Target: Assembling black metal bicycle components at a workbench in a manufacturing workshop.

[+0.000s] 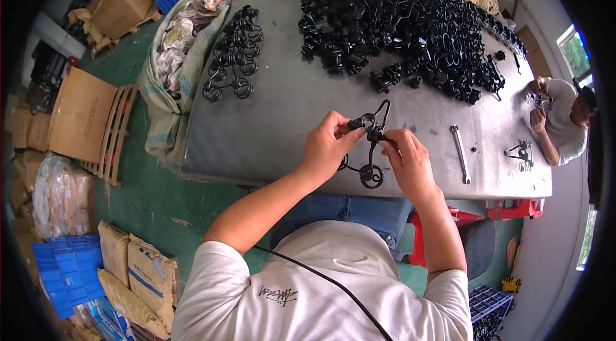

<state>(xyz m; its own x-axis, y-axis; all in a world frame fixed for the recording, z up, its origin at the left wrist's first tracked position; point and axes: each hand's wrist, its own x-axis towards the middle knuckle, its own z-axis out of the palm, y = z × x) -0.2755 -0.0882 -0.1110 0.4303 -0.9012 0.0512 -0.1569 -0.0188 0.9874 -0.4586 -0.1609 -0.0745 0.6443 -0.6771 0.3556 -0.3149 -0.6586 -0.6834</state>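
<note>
Between my two hands, over the front of the grey table, is a black part of bent rods with loops and round rings [371,175]. My left hand [326,147] pinches its upper left side with thumb and forefinger. On its right side, the fingers of my right hand [408,160] close around a small black piece of it. My fingertips hide the exact spot where each grips. A silver wrench [460,155] lies to the right of my right hand, with a small black nut-like piece [473,149] beside it.
A large heap of black looped parts [398,26] covers the far side of the table [282,84]. A smaller row of them [237,52] lies at the left. A co-worker [568,116] handles a part at the right end, near another black part [521,153]. A sack [183,65] stands left.
</note>
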